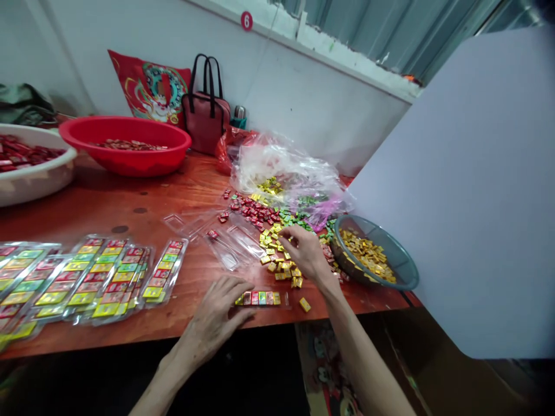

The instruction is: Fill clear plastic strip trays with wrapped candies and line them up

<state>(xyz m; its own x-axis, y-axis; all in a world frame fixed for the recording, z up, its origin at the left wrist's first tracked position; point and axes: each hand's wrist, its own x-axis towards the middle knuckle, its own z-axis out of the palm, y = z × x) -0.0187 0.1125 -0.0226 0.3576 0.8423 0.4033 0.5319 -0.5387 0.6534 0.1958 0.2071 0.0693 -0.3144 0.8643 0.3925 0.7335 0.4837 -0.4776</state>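
Left hand (212, 315): grip is standing open, nothing showing in it, fingers curving just beside a row of wrapped multicoloured candy cubes (258, 298) lying on the wooden table (130, 214). Right hand (306, 252): fingers (288, 232) are touching loose gold candy cubes (273, 257); can't tell if the grip is holding any. Clear plastic tray (229, 242) is lying just left of those cubes, filled candy packs (95, 283) further left, and a grey-blue bowl (410, 268) is sitting right.

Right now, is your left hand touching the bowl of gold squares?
Apart. The head view shows the left hand well away from the bowl, with the right hand between them.
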